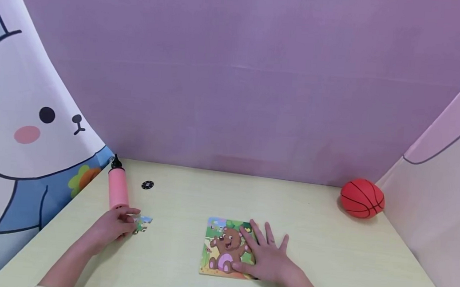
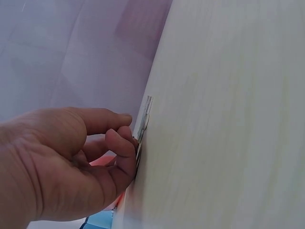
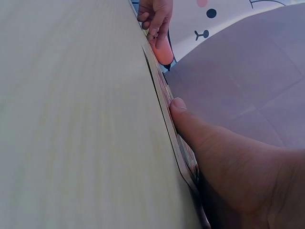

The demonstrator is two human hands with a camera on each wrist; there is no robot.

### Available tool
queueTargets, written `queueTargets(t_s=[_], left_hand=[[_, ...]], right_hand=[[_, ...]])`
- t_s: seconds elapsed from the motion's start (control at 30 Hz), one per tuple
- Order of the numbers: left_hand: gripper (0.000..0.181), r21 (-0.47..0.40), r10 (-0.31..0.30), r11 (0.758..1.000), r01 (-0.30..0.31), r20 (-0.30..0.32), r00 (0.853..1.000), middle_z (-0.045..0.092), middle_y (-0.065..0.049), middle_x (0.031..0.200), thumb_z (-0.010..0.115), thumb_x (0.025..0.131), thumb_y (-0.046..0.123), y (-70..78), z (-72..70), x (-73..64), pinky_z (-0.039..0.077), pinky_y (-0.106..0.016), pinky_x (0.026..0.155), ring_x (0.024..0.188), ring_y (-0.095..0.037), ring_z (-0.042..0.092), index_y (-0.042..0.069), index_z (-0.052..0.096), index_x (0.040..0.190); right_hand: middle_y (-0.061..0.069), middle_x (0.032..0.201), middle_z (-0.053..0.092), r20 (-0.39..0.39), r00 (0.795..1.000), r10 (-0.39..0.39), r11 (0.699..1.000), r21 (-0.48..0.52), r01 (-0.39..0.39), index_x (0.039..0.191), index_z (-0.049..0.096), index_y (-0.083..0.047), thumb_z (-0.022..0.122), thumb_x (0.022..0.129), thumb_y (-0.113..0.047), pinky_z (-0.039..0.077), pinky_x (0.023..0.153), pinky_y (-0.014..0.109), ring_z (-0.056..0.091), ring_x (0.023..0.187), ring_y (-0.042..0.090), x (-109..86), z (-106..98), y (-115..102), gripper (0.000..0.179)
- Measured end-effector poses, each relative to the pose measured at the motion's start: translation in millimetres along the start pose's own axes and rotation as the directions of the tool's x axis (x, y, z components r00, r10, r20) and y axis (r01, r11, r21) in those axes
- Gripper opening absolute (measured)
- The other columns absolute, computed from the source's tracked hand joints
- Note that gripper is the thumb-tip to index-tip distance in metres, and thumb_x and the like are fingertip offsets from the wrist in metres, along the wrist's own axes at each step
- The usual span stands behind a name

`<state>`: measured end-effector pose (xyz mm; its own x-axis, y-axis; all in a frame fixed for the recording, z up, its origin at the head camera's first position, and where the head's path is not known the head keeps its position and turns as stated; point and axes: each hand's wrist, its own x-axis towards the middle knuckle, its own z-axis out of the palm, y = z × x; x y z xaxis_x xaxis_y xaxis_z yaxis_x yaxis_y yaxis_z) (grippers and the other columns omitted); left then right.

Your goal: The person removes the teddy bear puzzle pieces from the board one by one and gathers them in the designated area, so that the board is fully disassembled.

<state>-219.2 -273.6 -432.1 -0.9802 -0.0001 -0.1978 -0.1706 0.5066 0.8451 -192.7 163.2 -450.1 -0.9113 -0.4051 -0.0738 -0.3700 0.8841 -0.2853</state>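
Near the left side of the table, my left hand (image 1: 113,228) has its fingers curled at the edge of a small blue and green jigsaw piece (image 1: 143,224). In the left wrist view the piece (image 2: 143,121) appears edge-on at the fingertips, which hide part of it. My right hand (image 1: 266,258) rests with spread fingers on the right part of a square jigsaw puzzle (image 1: 217,242) picturing a brown bear. The right wrist view shows the thumb (image 3: 180,106) lying on the puzzle's top, and the puzzle flat on the table.
A pink pump-like cylinder (image 1: 118,189) with a black tip lies just beyond my left hand. Behind the piece is a round black disc (image 1: 147,185). A red toy basketball (image 1: 362,198) sits at the back right. Fabric walls (image 1: 233,95) enclose the table (image 1: 173,264).
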Motion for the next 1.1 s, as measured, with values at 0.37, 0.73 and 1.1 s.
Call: queueTargets(t_s=[0.37,0.73,1.1], left_hand=[[0.04,-0.035,0.048,0.998,-0.049,-0.016,0.999,0.054,-0.011,0.096,0.067,0.095,0.01,14.3,16.8,-4.5,0.04,-0.027,0.05,0.056,-0.017,0.044,-0.005,0.058,0.131],[0.034,-0.107,0.08,0.992,-0.073,0.065,0.995,0.056,-0.008,0.09,0.067,0.096,0.011,30.8,58.3,-1.6,0.039,-0.026,0.051,0.059,-0.017,0.044,0.001,0.063,0.127],[0.032,-0.15,0.158,0.98,-0.134,0.16,0.974,0.058,-0.009,0.09,0.068,0.095,0.011,46.0,87.3,2.0,0.043,-0.026,0.053,0.063,-0.016,0.048,0.001,0.063,0.125]], right_hand=[[0.003,0.169,0.009,0.001,1.0,0.009,1.0,0.02,-0.009,0.163,0.021,-0.025,0.048,0.081,-0.086,-0.003,0.098,0.086,0.003,0.151,0.046,1.0,0,1,0.105],[0.002,0.169,0.01,-0.017,1.0,0.011,1.0,0.018,-0.011,0.163,0.02,-0.015,0.05,0.08,-0.086,-0.002,0.099,0.086,0.004,0.151,0.045,-0.2,-1,0,0.113],[0.005,0.169,0.012,-0.032,0.999,-0.001,0.999,0.039,0.003,0.162,0.021,-0.013,0.051,0.08,-0.086,-0.006,0.098,0.086,0.005,0.15,0.048,1.0,3,2,0.114]])
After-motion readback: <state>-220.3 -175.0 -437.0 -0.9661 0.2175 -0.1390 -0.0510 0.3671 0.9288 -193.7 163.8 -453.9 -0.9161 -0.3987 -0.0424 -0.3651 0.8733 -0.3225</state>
